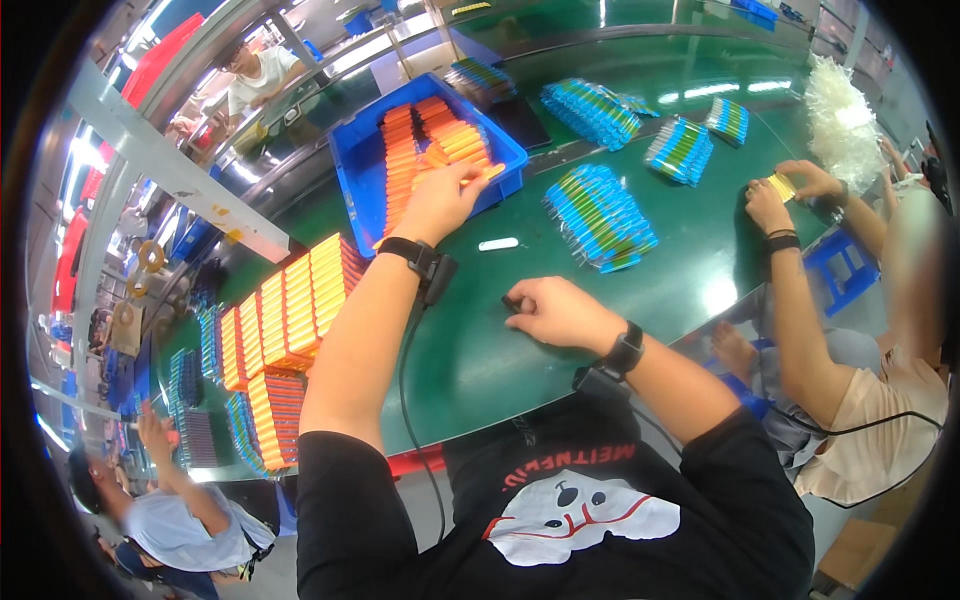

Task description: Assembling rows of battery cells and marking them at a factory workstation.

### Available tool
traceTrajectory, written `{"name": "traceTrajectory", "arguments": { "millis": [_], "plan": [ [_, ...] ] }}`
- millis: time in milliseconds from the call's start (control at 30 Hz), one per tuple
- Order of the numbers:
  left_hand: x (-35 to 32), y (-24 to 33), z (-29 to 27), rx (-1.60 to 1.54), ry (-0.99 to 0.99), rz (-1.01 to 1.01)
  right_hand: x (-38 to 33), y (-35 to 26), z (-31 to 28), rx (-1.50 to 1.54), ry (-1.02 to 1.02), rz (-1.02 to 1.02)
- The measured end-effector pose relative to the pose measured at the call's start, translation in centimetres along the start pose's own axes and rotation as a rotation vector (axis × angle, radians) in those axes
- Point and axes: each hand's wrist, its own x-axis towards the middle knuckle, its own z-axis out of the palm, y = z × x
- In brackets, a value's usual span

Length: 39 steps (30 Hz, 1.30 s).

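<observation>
My left hand [442, 203] reaches over the blue bin [357, 205]. Its fingers are closed on a slim orange piece [491, 173] at the bin's near right side. Below it in the bin lie rows of similar orange pieces [400, 150], packed side by side. My right hand [562, 314] is low over the green table, closed on a small black object [511, 304] whose kind I cannot make out. Between the hands, a small white oblong piece [498, 243] lies flat on the table. Bundles of blue-and-green slim packets [598, 215] lie beyond my right hand.
Stacked orange bundles [290, 310] stand left of my left forearm. More blue-green bundles [590, 112] lie at the far side. At right, a person's hands [775, 200] hold a yellow piece beside white shredded strands [840, 120]. A metal post [180, 165] slants at the left.
</observation>
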Motion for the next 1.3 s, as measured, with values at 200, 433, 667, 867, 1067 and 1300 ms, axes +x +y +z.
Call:
{"name": "traceTrajectory", "arguments": {
  "millis": [200, 433, 667, 867, 1067, 1300],
  "plan": [
    [-0.2, -0.2, 0.1, -0.04, 0.022, -0.022, 0.4, 0.6, 0.7, -0.039, 0.027, 0.021],
    [0.5, -0.2, 0.9, 0.028, 0.102, 0.001, 0.6, 2.2, 1.3, 0.048, 0.084, 0.039],
    [1.1, -0.3, 1.4, 0.083, 0.181, 0.025, 0.5, 2.3, 0.9, 0.02, 0.11, 0.002],
    [-1.8, -0.7, 2.1, -0.019, 0.24, -0.041, 0.2, 2.3, 3.3, -0.014, 0.097, -0.094],
    [2.5, -1.7, 4.1, 0.029, 0.218, -0.043, 0.0, 5.5, 2.4, 0.242, 0.023, 0.012],
    [3.2, -2.2, 4.3, 0.035, 0.108, -0.172, 0.3, 5.3, 2.2, 0.156, 0.013, 0.0]
  ]
}}
